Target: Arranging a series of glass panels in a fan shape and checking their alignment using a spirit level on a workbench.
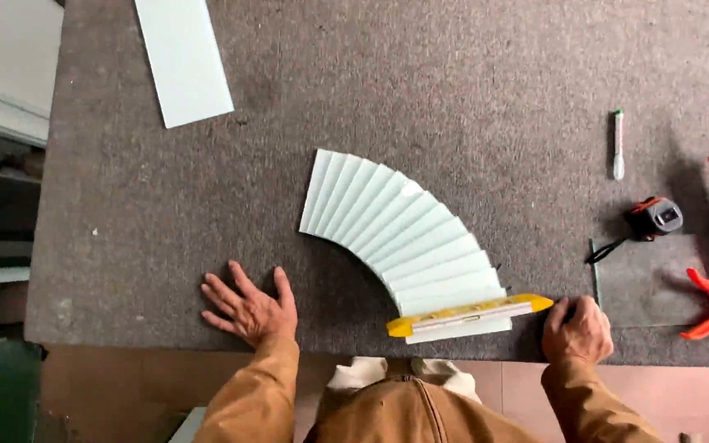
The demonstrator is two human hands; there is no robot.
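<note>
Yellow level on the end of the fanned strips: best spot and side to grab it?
Probably the right end of the yellow level, coming from the right. That end juts past the fanned white strips onto bare grey felt bench, right beside the right hand. The left hand lies flat, farther off.

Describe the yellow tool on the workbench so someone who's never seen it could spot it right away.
On the grey felt-covered bench, find the pale fan of slats. The yellow level lies across its near end, beside the right hand; it is the only yellow bar there.
</note>
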